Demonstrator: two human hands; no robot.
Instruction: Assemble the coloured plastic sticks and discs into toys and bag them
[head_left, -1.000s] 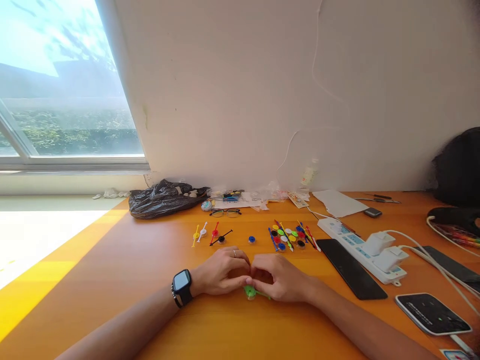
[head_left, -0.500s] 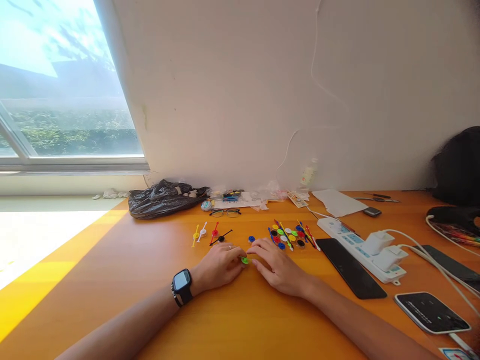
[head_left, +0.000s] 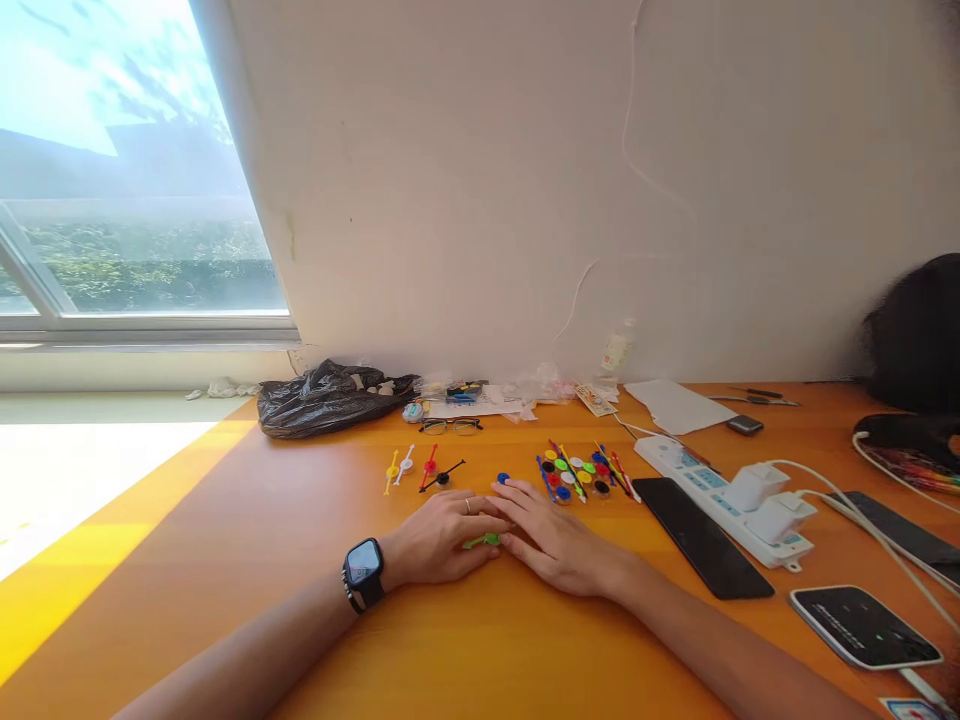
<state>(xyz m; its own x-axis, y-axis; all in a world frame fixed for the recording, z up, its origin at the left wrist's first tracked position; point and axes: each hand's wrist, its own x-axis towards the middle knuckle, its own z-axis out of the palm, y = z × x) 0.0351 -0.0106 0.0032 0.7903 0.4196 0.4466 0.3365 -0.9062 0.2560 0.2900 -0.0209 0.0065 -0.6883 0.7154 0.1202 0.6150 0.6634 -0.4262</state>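
Observation:
My left hand [head_left: 442, 535], with a black watch [head_left: 364, 565] on its wrist, pinches a small green disc-and-stick piece [head_left: 484, 541] against the orange table [head_left: 225, 540]. Beside it lies my right hand [head_left: 555, 540], fingers stretched flat, touching the green piece, fingertips close to a lone blue disc [head_left: 503, 479]. Behind the hands lies a heap of coloured discs and sticks [head_left: 577, 475]. To its left is a row of assembled pieces: yellow [head_left: 391, 470], white [head_left: 406, 463], red [head_left: 429, 465] and black [head_left: 442, 477].
A white power strip [head_left: 720, 495] with chargers and cables, a black phone [head_left: 701, 535] and another phone [head_left: 862, 625] lie to the right. Glasses [head_left: 450, 426], a black plastic bag [head_left: 330, 395], papers [head_left: 679, 405] and a small bottle [head_left: 616, 350] line the wall.
Both hands carried the green piece away from me toward the blue disc, then drew back slightly. The right hand's fingers have stretched out flat toward the blue disc.

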